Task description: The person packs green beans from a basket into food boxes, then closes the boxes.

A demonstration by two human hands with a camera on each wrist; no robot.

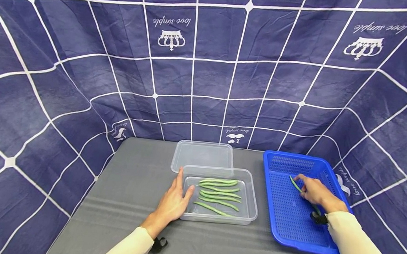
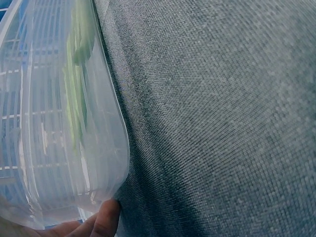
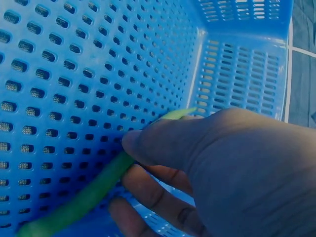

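Inside the blue basket [image 1: 289, 237], my right hand [image 1: 315, 191] pinches a green bean [image 3: 84, 202] between thumb and fingers. In the right wrist view the bean slants past the fingertips, its thin end showing beyond the thumb. My left hand [image 1: 174, 201] rests against the left wall of the clear plastic container [image 1: 251, 201], fingers fairly straight and the thumb at the rim. The left wrist view shows its fingertips at the container's lower corner. Several green beans [image 1: 220, 197] lie roughly side by side on the container's floor.
A clear flat lid [image 1: 203, 154] lies behind the container, partly under its back edge. Both stand on a grey cloth-covered table [image 1: 133, 169]. Blue curtain [image 1: 214, 80] with white grid lines encloses the back and sides, close to the basket's right edge.
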